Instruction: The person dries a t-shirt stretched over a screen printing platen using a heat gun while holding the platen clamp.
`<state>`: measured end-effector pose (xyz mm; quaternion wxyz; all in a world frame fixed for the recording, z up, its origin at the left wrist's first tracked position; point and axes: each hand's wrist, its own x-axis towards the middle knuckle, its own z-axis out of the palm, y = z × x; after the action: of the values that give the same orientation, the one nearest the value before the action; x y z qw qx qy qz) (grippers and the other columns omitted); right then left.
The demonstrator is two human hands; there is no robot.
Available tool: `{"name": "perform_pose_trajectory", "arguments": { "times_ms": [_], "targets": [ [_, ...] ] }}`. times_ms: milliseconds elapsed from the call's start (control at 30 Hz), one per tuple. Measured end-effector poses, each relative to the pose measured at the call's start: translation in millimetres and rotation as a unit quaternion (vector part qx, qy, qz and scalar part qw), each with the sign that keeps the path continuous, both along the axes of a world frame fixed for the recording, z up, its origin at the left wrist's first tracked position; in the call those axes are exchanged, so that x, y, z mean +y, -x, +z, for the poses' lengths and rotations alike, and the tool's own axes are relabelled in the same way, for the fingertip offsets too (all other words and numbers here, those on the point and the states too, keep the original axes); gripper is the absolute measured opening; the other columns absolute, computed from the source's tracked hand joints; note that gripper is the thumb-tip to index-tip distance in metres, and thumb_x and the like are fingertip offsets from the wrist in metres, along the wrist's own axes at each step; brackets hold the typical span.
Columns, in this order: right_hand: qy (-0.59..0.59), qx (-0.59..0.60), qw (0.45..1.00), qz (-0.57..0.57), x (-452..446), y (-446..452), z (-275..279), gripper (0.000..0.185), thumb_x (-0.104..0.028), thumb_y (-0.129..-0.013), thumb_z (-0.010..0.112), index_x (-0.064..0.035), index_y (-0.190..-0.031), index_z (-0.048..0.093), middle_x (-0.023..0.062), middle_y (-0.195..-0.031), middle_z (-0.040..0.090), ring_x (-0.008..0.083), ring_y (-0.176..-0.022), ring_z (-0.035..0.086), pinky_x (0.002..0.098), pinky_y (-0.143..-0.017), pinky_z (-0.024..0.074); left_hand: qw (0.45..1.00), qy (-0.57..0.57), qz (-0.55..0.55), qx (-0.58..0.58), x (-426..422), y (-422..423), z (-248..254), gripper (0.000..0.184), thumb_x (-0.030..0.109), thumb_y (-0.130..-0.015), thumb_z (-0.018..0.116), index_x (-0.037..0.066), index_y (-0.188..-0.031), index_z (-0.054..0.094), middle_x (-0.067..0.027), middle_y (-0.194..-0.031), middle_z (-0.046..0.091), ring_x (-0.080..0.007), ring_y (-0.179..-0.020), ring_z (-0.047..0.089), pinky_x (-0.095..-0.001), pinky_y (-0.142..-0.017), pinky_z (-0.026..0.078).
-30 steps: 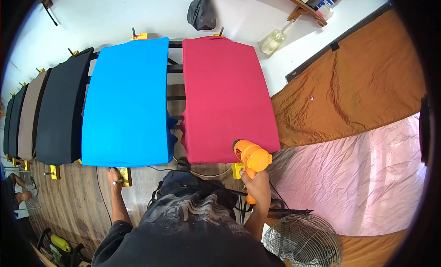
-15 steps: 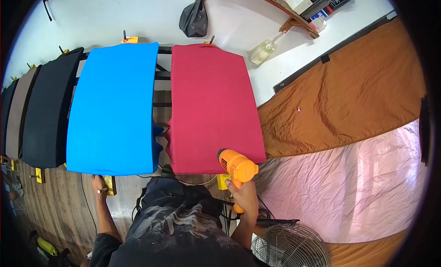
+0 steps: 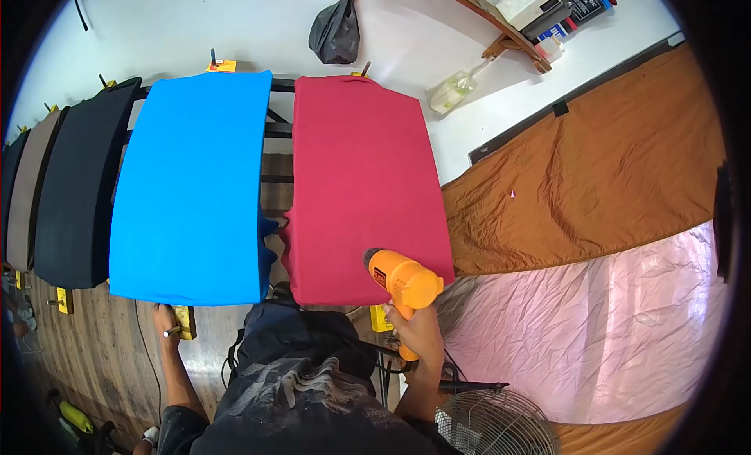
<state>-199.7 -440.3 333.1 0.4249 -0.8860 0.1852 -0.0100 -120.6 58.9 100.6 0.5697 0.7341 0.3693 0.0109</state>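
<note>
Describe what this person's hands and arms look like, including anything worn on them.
The left hand and right hand are ungloved, and no watch or bracelet shows at either wrist. The forearms are bare below the short, dark sleeves of a dark shirt, which has pale, wavy markings across its front. Any rings are too small to tell.

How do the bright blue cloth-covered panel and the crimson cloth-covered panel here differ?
The bright blue cloth-covered panel is left of the crimson cloth-covered panel. Loose cloth bunches on the blue panel's right side, but on the crimson panel's left. The right hand holds an orange gun-shaped tool, which overlaps the crimson panel's near right corner in view; it does not overlap the blue panel. Both tops look smooth.
</note>
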Motion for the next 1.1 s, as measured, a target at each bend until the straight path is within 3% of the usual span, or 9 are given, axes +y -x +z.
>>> {"name": "perform_pose_trajectory", "arguments": {
  "times_ms": [233, 333, 367, 467, 600, 700, 800, 1000, 1100],
  "targets": [
    [-0.042, -0.013, 0.999, -0.014, -3.9, -6.3, -7.9, 0.024, -0.011, -0.082, 0.069, 0.0028, -0.099, 0.059, 0.0061, -0.082, 0.063, 0.0132, -0.074, 0.060, 0.0287, -0.065, 0.0486, 1.000, -0.005, -0.002, -0.010, 2.8, 1.5, -8.6, 0.033, 0.028, -0.090, 0.047, -0.004, -0.087, 0.055, -0.0059, -0.072, 0.050, -0.0173, -0.066, 0.044, -0.0344, -0.062, 0.037],
    [-0.045, 0.026, 0.998, -0.048, -4.8, -13.8, -3.5, 0.025, -0.015, -0.081, 0.067, 0.0013, -0.099, 0.060, 0.0181, -0.085, 0.065, 0.0337, -0.079, 0.065, 0.0379, -0.070, 0.0490, 1.000, -0.028, -0.004, -0.004, -2.2, -0.8, -0.7, 0.029, 0.025, -0.090, 0.046, -0.003, -0.085, 0.054, -0.0052, -0.070, 0.049, -0.0164, -0.065, 0.043, -0.0346, -0.063, 0.037],
    [-0.040, 0.016, 0.998, -0.052, -7.0, -14.4, -8.2, 0.025, -0.015, -0.081, 0.067, 0.0021, -0.097, 0.060, 0.0177, -0.082, 0.065, 0.0337, -0.076, 0.064, 0.0378, -0.068, 0.0487, 1.000, -0.020, -0.001, -0.005, -5.3, -1.7, 2.6, 0.029, 0.025, -0.090, 0.045, -0.003, -0.085, 0.054, -0.0052, -0.071, 0.049, -0.0164, -0.065, 0.043, -0.0346, -0.063, 0.037],
    [-0.093, 0.019, 0.994, -0.057, -9.6, -16.8, -3.2, 0.024, -0.014, -0.081, 0.067, 0.0035, -0.095, 0.059, 0.0166, -0.078, 0.064, 0.0300, -0.073, 0.065, 0.0371, -0.066, 0.0485, 1.000, -0.002, 0.021, -0.005, -11.0, -2.0, 11.3, 0.033, 0.027, -0.093, 0.043, -0.004, -0.090, 0.054, -0.0058, -0.074, 0.051, -0.0166, -0.066, 0.045, -0.0350, -0.063, 0.039],
    [-0.005, 0.015, 1.000, -0.021, -8.6, -29.1, -4.7, 0.021, -0.010, -0.085, 0.066, 0.0016, -0.100, 0.057, 0.0035, -0.078, 0.058, 0.0085, -0.058, 0.053, 0.0236, -0.050, 0.0436, 1.000, 0.022, 0.013, 0.017, -14.0, -1.8, 19.7, 0.041, 0.031, -0.093, 0.042, -0.008, -0.100, 0.052, -0.0092, -0.080, 0.053, -0.0180, -0.070, 0.047, -0.0358, -0.066, 0.041],
    [-0.126, 0.063, 0.987, -0.076, -3.5, -33.4, 10.6, 0.022, -0.011, -0.084, 0.066, 0.0024, -0.100, 0.057, 0.0042, -0.078, 0.058, 0.0097, -0.062, 0.056, 0.0239, -0.051, 0.0451, 0.999, 0.020, -0.015, -0.028, -9.5, 1.1, 11.6, 0.042, 0.033, -0.093, 0.043, -0.008, -0.099, 0.053, -0.0096, -0.080, 0.053, -0.0182, -0.072, 0.047, -0.0366, -0.068, 0.041],
    [-0.020, 0.021, 0.999, -0.038, -7.1, -35.5, -4.4, 0.023, -0.012, -0.084, 0.067, 0.0032, -0.098, 0.058, 0.0047, -0.079, 0.059, 0.0107, -0.064, 0.057, 0.0242, -0.052, 0.0459, 0.998, 0.017, -0.046, -0.046, -5.3, 5.5, 14.2, 0.042, 0.033, -0.093, 0.044, -0.008, -0.097, 0.053, -0.0089, -0.080, 0.053, -0.0178, -0.072, 0.047, -0.0367, -0.067, 0.040],
    [-0.015, 0.006, 0.999, -0.040, -2.4, -42.9, -2.0, 0.022, -0.013, -0.083, 0.067, 0.0032, -0.095, 0.059, 0.0049, -0.076, 0.060, 0.0106, -0.061, 0.057, 0.0256, -0.053, 0.0458, 1.000, -0.011, -0.001, -0.020, -5.1, 1.8, 3.9, 0.041, 0.034, -0.093, 0.045, -0.006, -0.085, 0.052, -0.0069, -0.076, 0.052, -0.0160, -0.068, 0.042, -0.0354, -0.063, 0.038],
    [-0.057, 0.039, 0.996, -0.059, 0.2, -47.6, 8.5, 0.025, -0.016, -0.081, 0.067, 0.0039, -0.095, 0.060, 0.0174, -0.081, 0.065, 0.0315, -0.075, 0.065, 0.0374, -0.068, 0.0482, 0.999, -0.029, 0.019, -0.033, -5.2, 2.6, -4.0, 0.041, 0.034, -0.093, 0.045, -0.005, -0.081, 0.050, -0.0060, -0.072, 0.050, -0.0154, -0.066, 0.040, -0.0351, -0.060, 0.036]
  ]
}}
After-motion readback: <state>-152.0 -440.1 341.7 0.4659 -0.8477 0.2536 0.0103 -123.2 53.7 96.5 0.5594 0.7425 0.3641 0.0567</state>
